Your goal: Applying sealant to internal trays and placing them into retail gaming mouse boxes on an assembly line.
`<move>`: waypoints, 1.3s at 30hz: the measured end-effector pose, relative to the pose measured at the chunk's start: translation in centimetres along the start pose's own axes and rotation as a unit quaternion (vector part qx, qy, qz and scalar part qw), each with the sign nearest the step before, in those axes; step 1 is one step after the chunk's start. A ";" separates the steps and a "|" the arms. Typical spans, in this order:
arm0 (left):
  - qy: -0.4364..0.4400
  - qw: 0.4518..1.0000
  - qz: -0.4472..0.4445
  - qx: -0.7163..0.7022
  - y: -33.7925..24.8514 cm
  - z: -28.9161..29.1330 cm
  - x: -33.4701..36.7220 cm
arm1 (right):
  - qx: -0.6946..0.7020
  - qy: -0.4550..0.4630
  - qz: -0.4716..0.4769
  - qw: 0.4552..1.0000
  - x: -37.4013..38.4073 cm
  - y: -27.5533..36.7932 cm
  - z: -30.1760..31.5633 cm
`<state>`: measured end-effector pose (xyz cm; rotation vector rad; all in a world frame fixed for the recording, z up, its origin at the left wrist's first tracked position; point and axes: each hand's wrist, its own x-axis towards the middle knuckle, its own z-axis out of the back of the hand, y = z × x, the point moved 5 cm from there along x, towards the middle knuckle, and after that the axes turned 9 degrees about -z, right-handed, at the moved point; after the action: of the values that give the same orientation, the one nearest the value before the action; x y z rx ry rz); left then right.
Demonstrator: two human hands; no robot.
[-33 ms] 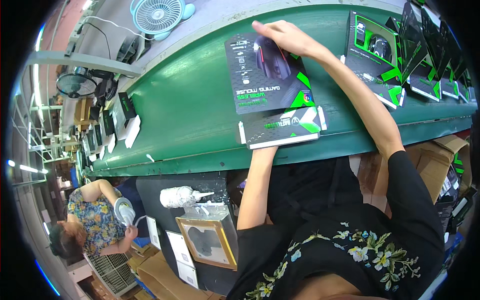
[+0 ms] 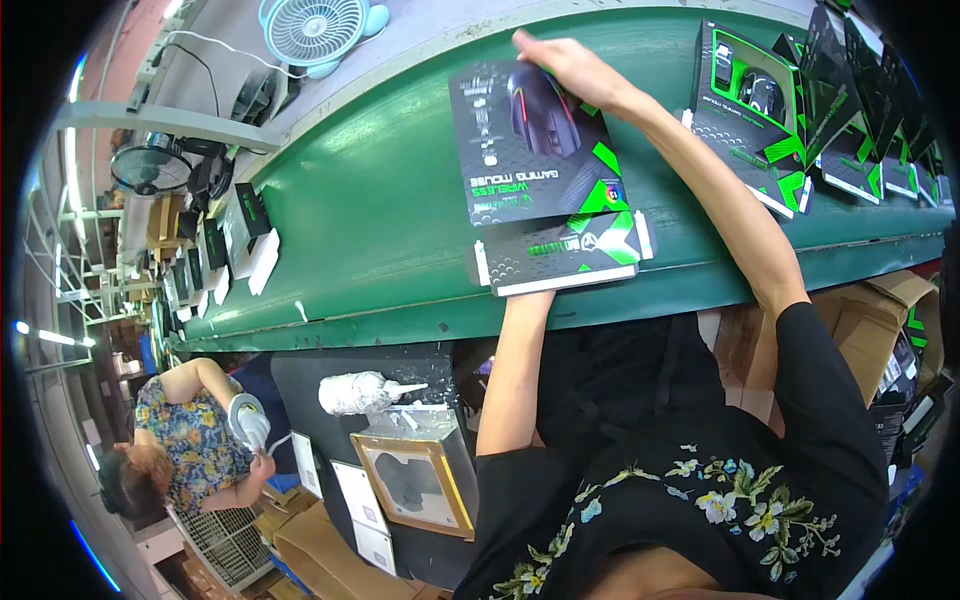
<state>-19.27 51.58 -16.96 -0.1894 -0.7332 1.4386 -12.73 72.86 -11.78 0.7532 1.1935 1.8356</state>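
Head view, mouse box: we see a black printed mouse box point(image 2: 535, 170) above the green belt surface point(image 2: 365, 200), straight in front of the wearer.
Box lettering: white and green lines sit below a pictured mouse, with small white icons down the left side.
Lower flap: we find a white emblem, green lettering and green slashes on the flap point(image 2: 560, 255).
Right hand: the right hand point(image 2: 575, 75) is at the box's upper right edge, one digit stretched out; we cannot tell whether it grips.
Left hand: hidden behind the flap, with the left forearm point(image 2: 510, 390) below; we cannot tell its hold.
Windowed box: green-trimmed, showing a mouse, the windowed box point(image 2: 735, 150) stands to the right with more behind.
Edges: the flap's white end lies near the belt's front lip.
Room: we have a broad green stretch leftward and a narrower gap rightward, crossed by the right forearm point(image 2: 715, 190).
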 end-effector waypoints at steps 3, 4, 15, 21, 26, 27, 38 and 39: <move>0.018 0.977 -0.057 0.205 -0.5 -2.1 3.8 | 0.398 0.031 -0.030 0.916 1.2 -2.5 1.9; 0.034 0.938 -0.100 0.329 -2.5 -2.3 5.5 | 0.484 0.209 0.276 0.804 1.7 -2.2 3.9; 0.116 0.959 -0.160 0.203 -2.5 -4.5 6.8 | -0.222 -0.072 0.202 0.951 -0.6 -1.8 0.3; 0.215 0.961 -0.119 0.131 -0.7 -4.7 2.8 | -0.361 0.047 0.223 0.904 -8.6 4.8 -6.8; 0.232 0.970 0.051 0.047 -1.9 -5.1 -0.2 | -0.429 0.144 0.224 0.863 -10.8 4.7 -9.7; 0.199 0.978 0.057 -0.005 -5.0 -0.5 -1.9 | -0.436 0.112 0.201 0.870 -9.3 2.5 -8.1; -0.009 0.864 0.340 0.370 1.8 31.9 -39.5 | -0.572 0.046 0.152 0.805 -2.3 5.3 -5.8; 0.059 0.843 0.347 0.408 3.6 32.5 -42.6 | -0.463 0.062 0.285 0.837 -5.0 9.2 -10.5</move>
<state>-38.66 2.28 -8.36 0.1452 0.1413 2.2875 -21.55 61.71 -7.53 0.4198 -0.0049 2.6287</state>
